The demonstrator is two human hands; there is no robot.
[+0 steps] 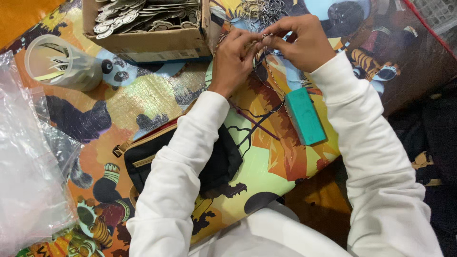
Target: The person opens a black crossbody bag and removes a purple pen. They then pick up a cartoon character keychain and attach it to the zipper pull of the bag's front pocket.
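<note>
hands (269,45), beaded metal chain (271,76), teal block (304,115)

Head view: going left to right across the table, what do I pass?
Clear plastic bags → plastic cup → cardboard box → left hand → right hand → teal block, lower down under the right hand.

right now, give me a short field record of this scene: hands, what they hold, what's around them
left hand: fingers pinch a thin metal bead chain
right hand: fingers pinch the same chain, close against the left
chain: hangs in a loop below the hands
near right forearm: teal block
under left forearm: black pouch
top: cardboard box of flat cutouts
left: clear cup, plastic bags
surface: cartoon-print table cover
</note>
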